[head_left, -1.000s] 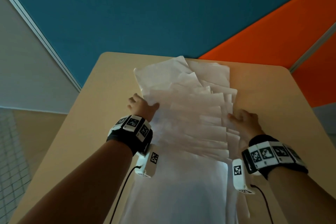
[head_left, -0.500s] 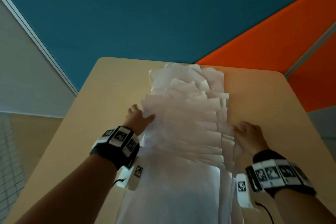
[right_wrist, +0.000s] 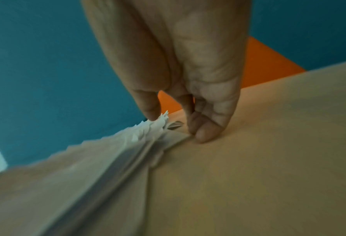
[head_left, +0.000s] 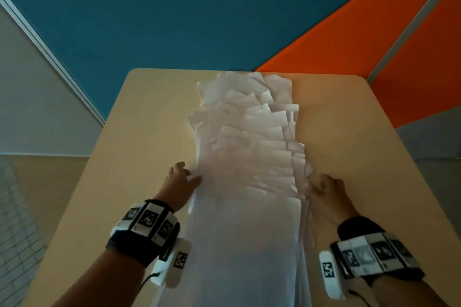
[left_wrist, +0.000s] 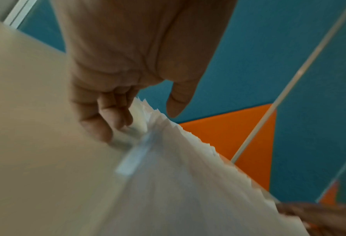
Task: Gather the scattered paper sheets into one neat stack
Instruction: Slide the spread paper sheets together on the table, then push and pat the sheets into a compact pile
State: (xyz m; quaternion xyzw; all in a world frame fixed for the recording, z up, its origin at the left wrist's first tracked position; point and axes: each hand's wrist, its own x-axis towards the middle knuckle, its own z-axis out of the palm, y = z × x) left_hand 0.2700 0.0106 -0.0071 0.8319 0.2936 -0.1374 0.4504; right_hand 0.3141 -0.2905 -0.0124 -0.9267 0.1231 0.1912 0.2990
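Head view: a fanned pile of white paper sheets [head_left: 247, 157] lies along the middle of the table [head_left: 361, 157], the left hand [head_left: 178, 185] against its left edge and the right hand [head_left: 324, 190] against its right edge. Left wrist view: the left hand's curled fingers [left_wrist: 109, 118] touch the pile's edge, thumb above the sheets. Right wrist view: the right hand's bent fingers [right_wrist: 204, 127] press the table beside the pile, thumb on the sheet corners.
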